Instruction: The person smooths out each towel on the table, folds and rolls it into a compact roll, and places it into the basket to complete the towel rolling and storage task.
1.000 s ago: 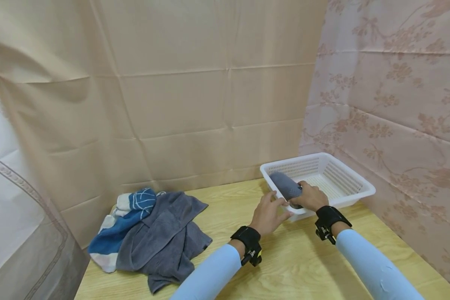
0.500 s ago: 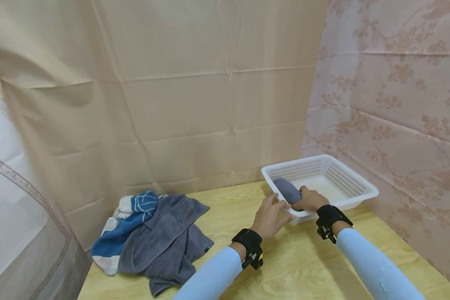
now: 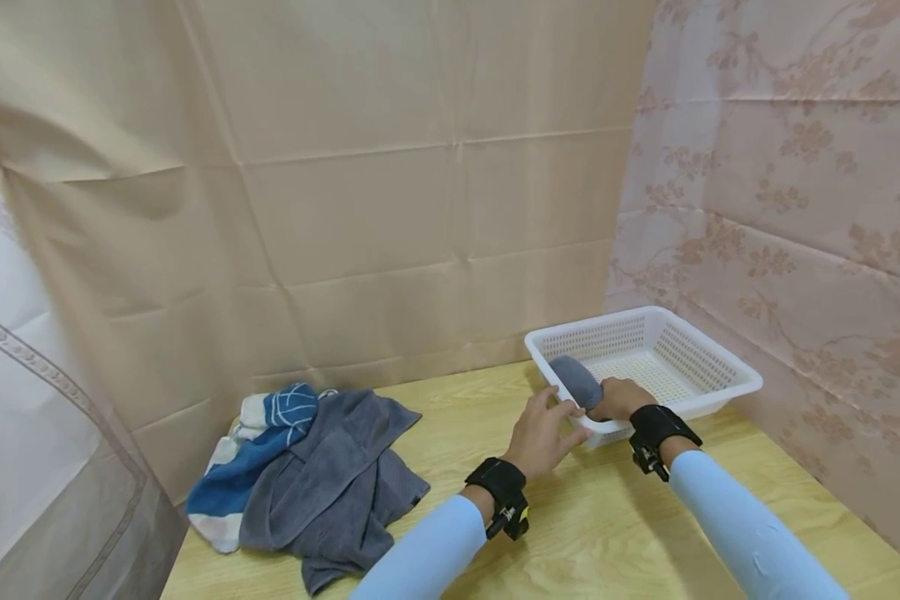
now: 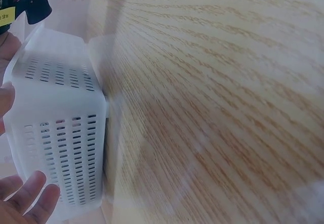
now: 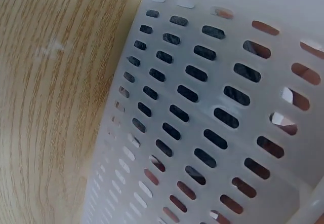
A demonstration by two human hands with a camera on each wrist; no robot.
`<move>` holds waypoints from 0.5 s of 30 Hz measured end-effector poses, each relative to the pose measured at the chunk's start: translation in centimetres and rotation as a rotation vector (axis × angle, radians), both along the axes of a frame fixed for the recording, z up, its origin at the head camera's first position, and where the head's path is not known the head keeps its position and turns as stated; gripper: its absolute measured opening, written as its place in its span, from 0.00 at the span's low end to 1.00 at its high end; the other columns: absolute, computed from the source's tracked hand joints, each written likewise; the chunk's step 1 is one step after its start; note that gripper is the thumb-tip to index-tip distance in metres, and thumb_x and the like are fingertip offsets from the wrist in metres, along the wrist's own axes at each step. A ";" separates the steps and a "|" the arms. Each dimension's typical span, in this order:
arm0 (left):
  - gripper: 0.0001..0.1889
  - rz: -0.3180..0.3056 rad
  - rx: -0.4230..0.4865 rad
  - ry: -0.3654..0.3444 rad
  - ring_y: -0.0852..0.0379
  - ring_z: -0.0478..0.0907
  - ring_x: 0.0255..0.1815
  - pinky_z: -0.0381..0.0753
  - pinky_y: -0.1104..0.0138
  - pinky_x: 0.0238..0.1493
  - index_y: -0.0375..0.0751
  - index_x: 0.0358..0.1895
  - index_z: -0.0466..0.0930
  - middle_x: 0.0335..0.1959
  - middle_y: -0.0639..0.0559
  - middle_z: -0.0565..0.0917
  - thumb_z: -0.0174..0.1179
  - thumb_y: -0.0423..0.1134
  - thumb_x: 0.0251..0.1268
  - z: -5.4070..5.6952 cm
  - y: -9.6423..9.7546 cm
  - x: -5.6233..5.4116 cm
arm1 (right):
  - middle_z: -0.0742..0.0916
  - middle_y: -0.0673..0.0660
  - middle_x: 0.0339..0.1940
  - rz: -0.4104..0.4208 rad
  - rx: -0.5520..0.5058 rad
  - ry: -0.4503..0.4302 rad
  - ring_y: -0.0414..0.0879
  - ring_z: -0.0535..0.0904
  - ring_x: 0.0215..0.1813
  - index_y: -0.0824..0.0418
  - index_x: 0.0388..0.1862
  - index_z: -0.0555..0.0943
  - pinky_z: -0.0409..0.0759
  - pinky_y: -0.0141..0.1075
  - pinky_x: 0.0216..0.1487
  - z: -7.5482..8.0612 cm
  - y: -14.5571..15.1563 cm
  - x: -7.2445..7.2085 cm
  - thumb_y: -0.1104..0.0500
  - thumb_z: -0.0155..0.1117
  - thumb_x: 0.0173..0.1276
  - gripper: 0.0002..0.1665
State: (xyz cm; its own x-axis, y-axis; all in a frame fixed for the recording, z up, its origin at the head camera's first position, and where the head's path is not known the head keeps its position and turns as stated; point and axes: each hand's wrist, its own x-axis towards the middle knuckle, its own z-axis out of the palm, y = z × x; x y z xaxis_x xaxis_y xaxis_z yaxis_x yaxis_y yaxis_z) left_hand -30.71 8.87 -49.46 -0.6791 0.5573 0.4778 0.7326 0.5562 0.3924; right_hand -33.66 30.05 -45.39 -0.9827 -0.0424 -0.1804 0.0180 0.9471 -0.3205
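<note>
A rolled grey towel (image 3: 574,382) lies along the left inside wall of a white plastic basket (image 3: 705,342). My right hand (image 3: 621,398) reaches into the basket and grips the near end of the roll, its fingertips hidden behind it. Through the slots of the basket wall (image 5: 243,89), the right wrist view shows dark cloth and bits of fingers. My left hand (image 3: 540,435) stays at the near left corner, fingers spread loosely at the rim and outer wall. The left wrist view shows its fingertips (image 4: 48,201) in front of the slotted side.
A loose heap lies at the table's left: a grey towel (image 3: 337,492) partly over a blue and white cloth (image 3: 232,475). The basket sits on a wooden table (image 3: 570,533), near a beige curtain (image 3: 382,208) and a floral curtain (image 3: 795,208).
The grey roll has sunk lower and nearer inside the basket, with less of it showing. My right hand has moved down slightly with it. The left hand keeps its place at the corner.
</note>
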 end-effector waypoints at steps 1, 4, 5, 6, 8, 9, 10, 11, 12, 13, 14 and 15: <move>0.15 0.001 -0.001 0.003 0.42 0.70 0.71 0.79 0.53 0.60 0.54 0.53 0.86 0.71 0.39 0.72 0.65 0.55 0.72 0.0 0.0 0.0 | 0.83 0.61 0.35 0.004 0.001 -0.002 0.55 0.78 0.36 0.71 0.42 0.80 0.78 0.49 0.39 0.0 0.0 0.0 0.49 0.72 0.58 0.26; 0.15 0.001 -0.002 0.000 0.41 0.70 0.71 0.79 0.53 0.59 0.53 0.53 0.86 0.71 0.39 0.72 0.65 0.55 0.71 0.0 0.1 0.1 | 0.82 0.59 0.32 0.009 0.002 -0.024 0.54 0.76 0.35 0.67 0.37 0.79 0.77 0.47 0.37 0.0 0.1 -0.1 0.50 0.71 0.60 0.21; 0.15 0.000 -0.004 0.000 0.41 0.69 0.72 0.79 0.53 0.60 0.53 0.53 0.86 0.71 0.39 0.72 0.65 0.55 0.72 0.0 0.1 0.1 | 0.81 0.59 0.32 0.012 -0.001 -0.034 0.54 0.76 0.35 0.68 0.37 0.78 0.77 0.47 0.37 0.0 0.1 0.0 0.50 0.70 0.61 0.21; 0.15 -0.005 -0.003 -0.005 0.41 0.69 0.72 0.79 0.53 0.60 0.53 0.54 0.86 0.71 0.39 0.72 0.65 0.55 0.72 0.1 0.1 0.2 | 0.82 0.60 0.33 0.014 -0.007 -0.043 0.54 0.77 0.35 0.70 0.39 0.78 0.77 0.47 0.38 0.0 0.0 0.1 0.49 0.69 0.62 0.23; 0.15 -0.009 0.000 -0.012 0.41 0.69 0.72 0.79 0.53 0.60 0.53 0.54 0.86 0.71 0.39 0.72 0.65 0.55 0.72 0.1 0.0 0.3 | 0.82 0.61 0.34 0.028 -0.013 -0.061 0.54 0.77 0.36 0.71 0.40 0.79 0.78 0.48 0.38 0.0 0.0 0.2 0.47 0.67 0.65 0.26; 0.15 -0.010 0.000 -0.013 0.41 0.69 0.72 0.79 0.53 0.60 0.53 0.53 0.86 0.71 0.39 0.72 0.65 0.55 0.72 0.2 -0.1 0.3 | 0.82 0.61 0.35 0.040 -0.018 -0.070 0.55 0.77 0.36 0.71 0.41 0.79 0.77 0.48 0.39 -0.1 0.1 0.2 0.45 0.66 0.66 0.28; 0.15 -0.009 -0.001 -0.013 0.41 0.69 0.72 0.79 0.53 0.60 0.53 0.53 0.86 0.71 0.39 0.72 0.65 0.55 0.72 0.2 -0.1 0.4 | 0.84 0.64 0.38 0.051 -0.024 -0.079 0.57 0.79 0.39 0.73 0.44 0.79 0.79 0.50 0.41 -0.1 0.1 0.1 0.43 0.64 0.67 0.31; 0.16 -0.009 -0.004 -0.016 0.41 0.69 0.72 0.80 0.53 0.59 0.53 0.54 0.86 0.72 0.39 0.71 0.65 0.55 0.72 0.3 -0.1 0.4 | 0.84 0.68 0.43 0.064 -0.026 -0.086 0.60 0.81 0.44 0.75 0.49 0.80 0.80 0.53 0.45 -0.1 0.1 0.1 0.40 0.62 0.69 0.35; 0.16 -0.007 -0.007 -0.020 0.42 0.69 0.72 0.80 0.54 0.59 0.53 0.54 0.86 0.72 0.39 0.71 0.65 0.55 0.72 0.4 -0.1 0.4 | 0.84 0.71 0.47 0.079 -0.029 -0.092 0.63 0.82 0.48 0.76 0.52 0.79 0.80 0.55 0.48 -0.2 0.2 0.0 0.38 0.59 0.72 0.39; 0.16 -0.004 -0.015 -0.020 0.42 0.69 0.72 0.80 0.54 0.59 0.53 0.54 0.85 0.72 0.39 0.70 0.64 0.55 0.72 0.4 -0.1 0.4 | 0.84 0.74 0.51 0.091 -0.038 -0.098 0.67 0.82 0.51 0.78 0.54 0.79 0.79 0.57 0.52 -0.3 0.3 -0.1 0.36 0.55 0.75 0.41; 0.16 -0.003 -0.021 -0.023 0.42 0.69 0.72 0.80 0.55 0.59 0.53 0.55 0.85 0.73 0.38 0.70 0.64 0.55 0.72 0.4 -0.1 0.5 | 0.82 0.76 0.54 0.093 -0.047 -0.099 0.70 0.81 0.55 0.79 0.56 0.78 0.78 0.59 0.54 -0.3 0.4 -0.1 0.34 0.50 0.77 0.45; 0.16 -0.006 -0.026 -0.029 0.42 0.69 0.72 0.80 0.55 0.59 0.53 0.55 0.85 0.73 0.38 0.69 0.64 0.55 0.72 0.5 -0.1 0.5 | 0.80 0.79 0.58 0.089 -0.049 -0.095 0.72 0.79 0.58 0.81 0.59 0.76 0.77 0.60 0.56 -0.3 0.5 -0.1 0.33 0.46 0.79 0.48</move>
